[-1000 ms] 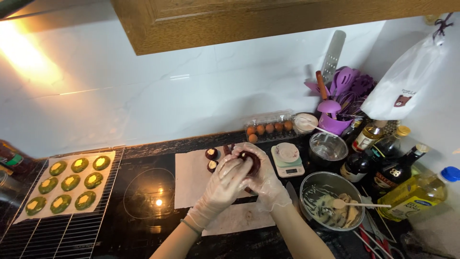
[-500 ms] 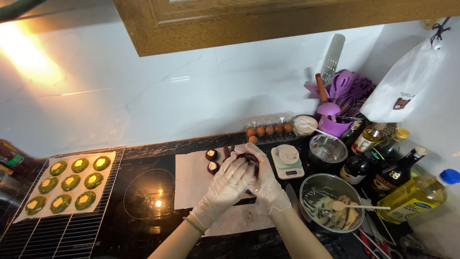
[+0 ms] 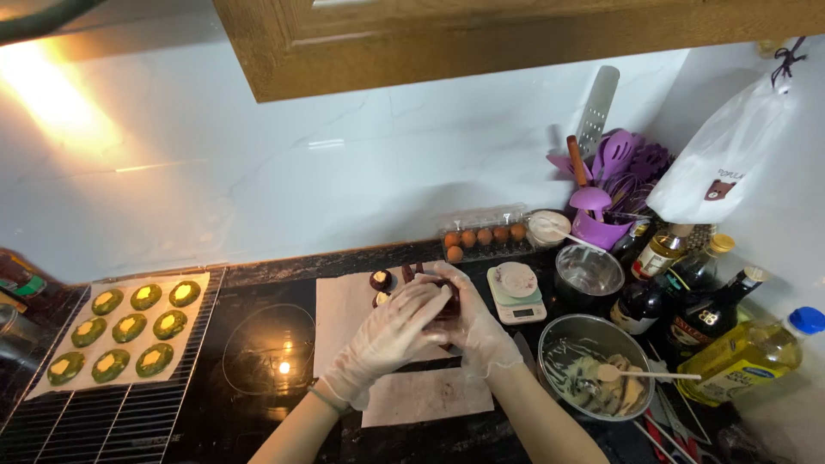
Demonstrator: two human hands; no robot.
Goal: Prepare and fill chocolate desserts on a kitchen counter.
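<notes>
Thin clear plastic gloves cover both hands, which meet over the middle of the black cooktop (image 3: 258, 301). The left hand (image 3: 391, 331) is cupped with fingers curled over a dark reddish-brown ball of dough (image 3: 445, 308), and the right hand (image 3: 477, 322) closes round it from the other side, so only a sliver of the ball shows between them. Under the hands lies a white sheet of paper (image 3: 344, 309); two small dark filled pieces (image 3: 381, 280) sit near its far edge, just beyond the fingers. A second sheet (image 3: 425, 397) lies nearer the front edge. Just right of the hands stands a small kitchen scale (image 3: 516, 292), and toward the front right a metal bowl (image 3: 595, 365) holds pale dough lumps and a spoon. Behind the scale, an egg carton (image 3: 483, 235) runs along the back wall. At the left edge, a wire rack (image 3: 103, 412) carries a sheet of green cookies with yellow centres (image 3: 129, 328). Bottles (image 3: 687, 292) crowd the right corner.
</notes>
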